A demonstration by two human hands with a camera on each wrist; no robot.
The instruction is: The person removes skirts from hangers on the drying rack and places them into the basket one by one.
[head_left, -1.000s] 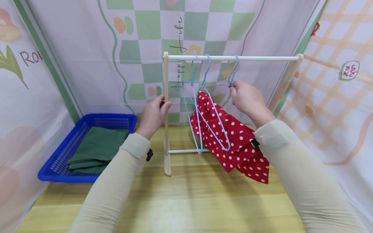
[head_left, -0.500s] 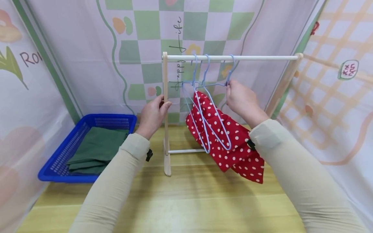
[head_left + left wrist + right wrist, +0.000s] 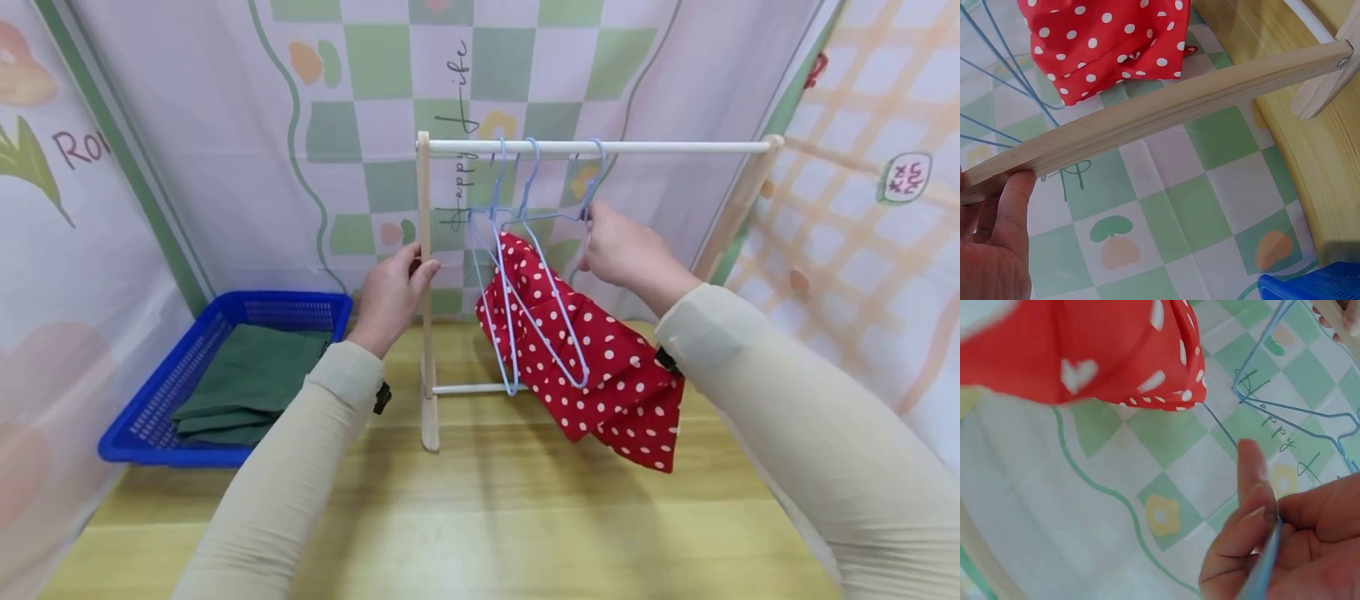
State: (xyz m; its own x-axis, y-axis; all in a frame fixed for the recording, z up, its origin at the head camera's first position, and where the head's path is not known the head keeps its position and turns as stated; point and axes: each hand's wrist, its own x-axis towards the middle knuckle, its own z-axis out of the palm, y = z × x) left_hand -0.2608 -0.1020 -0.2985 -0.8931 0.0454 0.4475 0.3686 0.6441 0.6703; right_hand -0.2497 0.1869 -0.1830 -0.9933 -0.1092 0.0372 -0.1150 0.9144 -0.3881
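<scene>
My left hand point(image 3: 393, 296) holds the left wooden post point(image 3: 425, 196) of a small clothes rack between thumb and fingers. At the rack's white top rod point(image 3: 675, 147), my right hand point(image 3: 633, 254) pinches a blue hanger point(image 3: 595, 177) just below its hook, which is over the rod. From this hanger a red cloth with white dots point(image 3: 581, 350) hangs down at a slant. Two bare blue hangers point(image 3: 1019, 78) hang between it and the left post. The right wrist view shows thumb and fingertips meeting on the hanger's wire point(image 3: 1266, 562).
On the left, a blue basket point(image 3: 112, 437) with folded green cloth point(image 3: 251, 379) stands on the wooden table point(image 3: 480, 508). A lower white rod point(image 3: 472, 389) crosses near the rack's foot. Printed curtains point(image 3: 225, 100) close in the back and both sides.
My right hand has slid the hanger with the red cloth a little left along the rod, then stopped. A bare hanger has swung slightly. My left hand has kept its place on the post.
</scene>
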